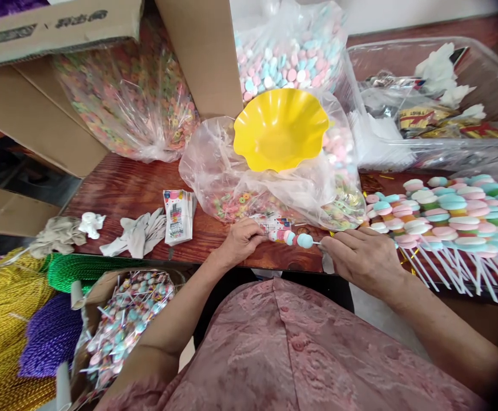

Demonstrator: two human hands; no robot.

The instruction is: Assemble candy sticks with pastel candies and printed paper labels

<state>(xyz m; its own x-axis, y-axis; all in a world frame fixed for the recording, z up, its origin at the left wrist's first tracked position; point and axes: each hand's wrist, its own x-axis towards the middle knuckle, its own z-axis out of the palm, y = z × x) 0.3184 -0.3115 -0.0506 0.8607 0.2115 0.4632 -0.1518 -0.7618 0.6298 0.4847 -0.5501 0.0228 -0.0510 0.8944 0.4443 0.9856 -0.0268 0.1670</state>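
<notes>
My left hand [244,238] pinches the edge of a small printed plastic bag [272,221] at the table's front edge. My right hand [360,257] is closed on the white stick of a candy skewer [292,237]. The skewer lies level between the hands, its pink, white and blue candies toward my left hand and partly at the bag. Whether the candies are inside the bag I cannot tell. To the right of my right hand lies a pile of candy skewers [454,214], their white sticks pointing toward me.
A yellow bowl [281,131] sits on clear bags of candy [215,171]. Left of them are a stack of printed bags [179,217] and grey gloves [140,234]. A clear bin [429,142] stands back right. Below left, a box holds wrapped candies [129,319].
</notes>
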